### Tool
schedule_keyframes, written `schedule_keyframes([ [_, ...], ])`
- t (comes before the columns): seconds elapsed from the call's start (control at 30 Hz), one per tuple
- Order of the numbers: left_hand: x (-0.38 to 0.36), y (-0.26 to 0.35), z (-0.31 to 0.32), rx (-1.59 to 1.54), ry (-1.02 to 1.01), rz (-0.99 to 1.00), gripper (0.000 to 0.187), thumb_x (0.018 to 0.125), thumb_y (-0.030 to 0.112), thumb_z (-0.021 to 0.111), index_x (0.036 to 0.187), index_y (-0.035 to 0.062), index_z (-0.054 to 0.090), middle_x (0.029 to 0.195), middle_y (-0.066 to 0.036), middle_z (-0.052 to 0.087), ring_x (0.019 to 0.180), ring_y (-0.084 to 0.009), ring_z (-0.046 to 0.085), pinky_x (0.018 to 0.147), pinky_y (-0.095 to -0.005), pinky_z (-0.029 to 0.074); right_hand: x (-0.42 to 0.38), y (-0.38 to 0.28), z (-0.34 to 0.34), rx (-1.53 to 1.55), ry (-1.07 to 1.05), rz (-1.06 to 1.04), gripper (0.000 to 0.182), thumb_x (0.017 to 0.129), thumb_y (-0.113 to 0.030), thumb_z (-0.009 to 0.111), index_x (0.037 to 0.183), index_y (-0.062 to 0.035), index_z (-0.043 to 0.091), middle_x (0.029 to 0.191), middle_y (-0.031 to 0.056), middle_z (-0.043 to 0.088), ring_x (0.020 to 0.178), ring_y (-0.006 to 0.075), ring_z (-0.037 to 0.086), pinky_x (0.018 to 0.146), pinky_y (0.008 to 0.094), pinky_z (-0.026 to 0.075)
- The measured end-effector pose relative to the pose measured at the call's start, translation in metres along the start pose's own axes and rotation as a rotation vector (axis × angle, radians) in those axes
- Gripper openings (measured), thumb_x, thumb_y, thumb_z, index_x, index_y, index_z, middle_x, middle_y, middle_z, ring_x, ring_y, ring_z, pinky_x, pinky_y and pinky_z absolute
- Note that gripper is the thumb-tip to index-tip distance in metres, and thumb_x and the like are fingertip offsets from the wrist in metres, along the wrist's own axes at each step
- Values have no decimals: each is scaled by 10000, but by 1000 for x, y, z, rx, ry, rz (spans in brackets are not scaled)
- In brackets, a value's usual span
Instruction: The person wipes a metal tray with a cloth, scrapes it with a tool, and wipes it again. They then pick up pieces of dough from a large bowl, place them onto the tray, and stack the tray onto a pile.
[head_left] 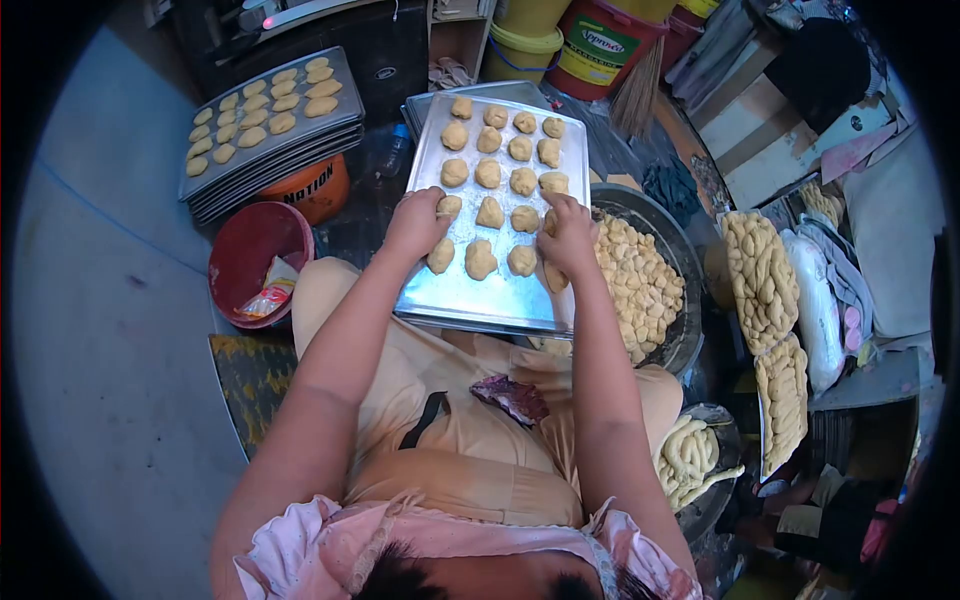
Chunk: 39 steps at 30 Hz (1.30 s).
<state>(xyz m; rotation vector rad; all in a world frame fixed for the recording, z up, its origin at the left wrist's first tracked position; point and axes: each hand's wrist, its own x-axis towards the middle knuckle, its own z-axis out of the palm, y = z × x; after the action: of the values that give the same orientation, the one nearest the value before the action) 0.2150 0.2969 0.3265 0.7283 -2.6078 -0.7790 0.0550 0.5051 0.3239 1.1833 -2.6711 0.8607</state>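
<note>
A shiny metal baking tray (430, 285) lies across my lap, bearing several rows of rough dough balls (481, 259). My left hand (415, 225) is at the tray's left side, its fingers closed around a dough ball (450, 205) in the second row from the front. On the right side, my right hand (568, 235) has its fingers curled over another dough ball (550, 221), which is partly hidden. Beside my right wrist stands a large dark basin (690, 290) heaped with small dough pieces (640, 285).
At left, stacked trays (340, 130) carry flattened dough pieces, above an orange bucket (315, 190). A red bucket (235, 265) holds a wrapper. Dough strips fill a bowl (725, 430) at lower right, near trays of braided dough (762, 285). Margarine buckets (595, 50) and a broom (638, 95) stand behind.
</note>
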Motion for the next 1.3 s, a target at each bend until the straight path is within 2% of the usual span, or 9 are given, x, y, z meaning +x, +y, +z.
schedule_keyframes([
  [0.17, 1, 6, -8, 4, -10, -50, 324, 754, 156, 718, 1032, 16, 625, 984, -198, 649, 977, -379, 612, 871, -439, 485, 20, -16, 1, -153, -347, 12, 534, 714, -87, 652, 1235, -186, 598, 1226, 65, 571, 1223, 288, 450, 1043, 588, 231],
  [0.37, -2, 6, -7, 12, 87, 38, 436, 760, 179, 721, 1144, 17, 594, 1112, -198, 597, 1026, -377, 596, 899, -432, 477, 21, -41, 7, -94, -191, -124, 524, 699, -71, 667, 1205, -201, 621, 1210, 57, 594, 1251, 284, 434, 1065, 601, 197],
  [0.53, 2, 3, -5, 59, -46, 22, 488, 773, 210, 715, 1202, 21, 579, 1195, -182, 553, 1076, -372, 566, 932, -422, 460, 29, -62, 25, -130, -354, -94, 506, 737, -121, 688, 1229, -199, 599, 1187, 69, 618, 1215, 262, 487, 1073, 589, 201],
  [0.7, -5, 8, -1, 122, 172, 104, 436, 773, 228, 715, 1152, 36, 615, 1208, -132, 542, 1189, -303, 494, 1001, -433, 385, 22, -51, 20, -56, -157, -34, 467, 743, -111, 676, 1200, -188, 622, 1190, 71, 609, 1207, 271, 486, 1071, 589, 207],
  [0.9, -21, 26, -4, 74, -133, 436, 431, 754, 323, 717, 1100, 77, 644, 1153, -101, 562, 1201, -275, 471, 1065, -489, 243, 18, -31, 5, -180, -278, 52, 564, 710, -184, 719, 1256, -174, 576, 1165, 87, 593, 1214, 277, 472, 1065, 585, 218],
  [0.97, -32, 34, -3, 143, -224, 458, 469, 733, 367, 719, 1107, 93, 648, 1118, -92, 588, 1213, -277, 474, 1065, -530, 224, 8, -32, 3, -144, -139, 18, 560, 703, -208, 732, 1241, -170, 580, 1152, 90, 593, 1200, 276, 482, 1049, 576, 238],
  [1.07, -43, 34, 9, 238, -183, 499, 437, 719, 351, 724, 1076, 107, 659, 1066, -87, 621, 1184, -276, 503, 1057, -539, 226, -16, -28, -15, -15, -207, -29, 551, 697, -248, 751, 1215, -164, 584, 1137, 93, 593, 1157, 278, 503, 1022, 557, 264],
  [1.17, -43, 43, 4, 263, -273, 408, 416, 718, 315, 727, 1066, 102, 649, 1065, -80, 616, 1170, -265, 513, 1072, -534, 207, -47, -46, -18, -228, -327, -59, 518, 705, -282, 755, 1183, -161, 599, 1105, 87, 601, 1112, 274, 519, 1005, 542, 276],
  [1.3, -39, 46, 2, 316, -335, 369, 421, 721, 318, 727, 1077, 110, 639, 1053, -77, 622, 1165, -263, 519, 1071, -529, 208, -61, -49, -9, -169, -274, -72, 520, 684, -300, 783, 1157, -159, 618, 1035, 60, 621, 1110, 250, 521, 1015, 531, 270],
])
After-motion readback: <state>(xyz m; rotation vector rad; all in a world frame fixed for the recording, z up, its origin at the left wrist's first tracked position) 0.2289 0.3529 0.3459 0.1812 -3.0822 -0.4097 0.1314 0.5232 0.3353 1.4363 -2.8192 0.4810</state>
